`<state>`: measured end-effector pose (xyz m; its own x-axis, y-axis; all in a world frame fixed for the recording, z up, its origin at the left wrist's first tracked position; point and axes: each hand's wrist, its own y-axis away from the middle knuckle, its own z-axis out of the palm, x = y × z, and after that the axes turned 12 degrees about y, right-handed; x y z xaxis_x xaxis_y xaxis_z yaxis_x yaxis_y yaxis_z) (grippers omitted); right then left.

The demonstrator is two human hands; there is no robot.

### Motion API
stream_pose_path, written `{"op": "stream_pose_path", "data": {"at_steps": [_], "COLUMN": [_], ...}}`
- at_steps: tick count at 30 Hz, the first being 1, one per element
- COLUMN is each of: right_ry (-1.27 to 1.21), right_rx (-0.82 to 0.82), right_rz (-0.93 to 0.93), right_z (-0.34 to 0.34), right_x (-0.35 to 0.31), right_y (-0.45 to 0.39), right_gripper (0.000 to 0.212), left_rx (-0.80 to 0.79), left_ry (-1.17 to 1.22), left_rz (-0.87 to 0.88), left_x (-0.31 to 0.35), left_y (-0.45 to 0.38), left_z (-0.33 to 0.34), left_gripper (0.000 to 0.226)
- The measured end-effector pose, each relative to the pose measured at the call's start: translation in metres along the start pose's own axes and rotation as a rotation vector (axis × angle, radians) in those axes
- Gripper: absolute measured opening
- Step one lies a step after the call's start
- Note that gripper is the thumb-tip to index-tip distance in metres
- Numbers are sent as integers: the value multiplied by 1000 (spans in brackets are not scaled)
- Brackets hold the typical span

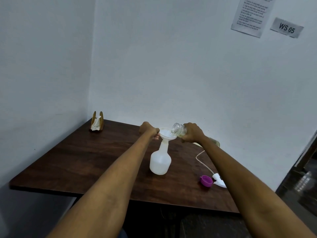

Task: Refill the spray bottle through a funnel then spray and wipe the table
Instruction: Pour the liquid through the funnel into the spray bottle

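A white translucent spray bottle (pixel 160 161) stands upright on the dark wooden table (pixel 85 162), with a white funnel (pixel 167 133) seated in its neck. My left hand (pixel 149 130) grips the funnel's left rim. My right hand (pixel 193 132) holds a clear bottle (pixel 179 129) tipped on its side, its open mouth over the funnel's bowl. The bottle's far end shows past my right forearm. The white spray head (pixel 218 181) with its thin tube lies flat on the table to the right.
A purple cap (pixel 206 180) lies beside the spray head near the table's right edge. A wooden napkin holder (pixel 97 123) with white tissues stands at the far left corner against the wall. Walls close off the table's back and left sides.
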<state>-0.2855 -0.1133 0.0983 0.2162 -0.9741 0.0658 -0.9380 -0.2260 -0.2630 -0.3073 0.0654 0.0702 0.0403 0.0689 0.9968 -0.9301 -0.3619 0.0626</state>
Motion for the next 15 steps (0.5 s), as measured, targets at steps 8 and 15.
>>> {"op": "stream_pose_path", "data": {"at_steps": [8,15], "right_ry": [-3,-10], "right_rx": [8,-9], "right_rz": [-12,-12], "right_z": [2,2], "right_x": [1,0], "right_y": [-2,-2], "right_gripper": [23,26], "left_rx": [-7,-16], "left_ry": [12,11], "left_rz": [11,13], "left_x": [0,-1], "left_y": [2,2], "left_z": [-1,-1], "left_gripper": [30,27]}}
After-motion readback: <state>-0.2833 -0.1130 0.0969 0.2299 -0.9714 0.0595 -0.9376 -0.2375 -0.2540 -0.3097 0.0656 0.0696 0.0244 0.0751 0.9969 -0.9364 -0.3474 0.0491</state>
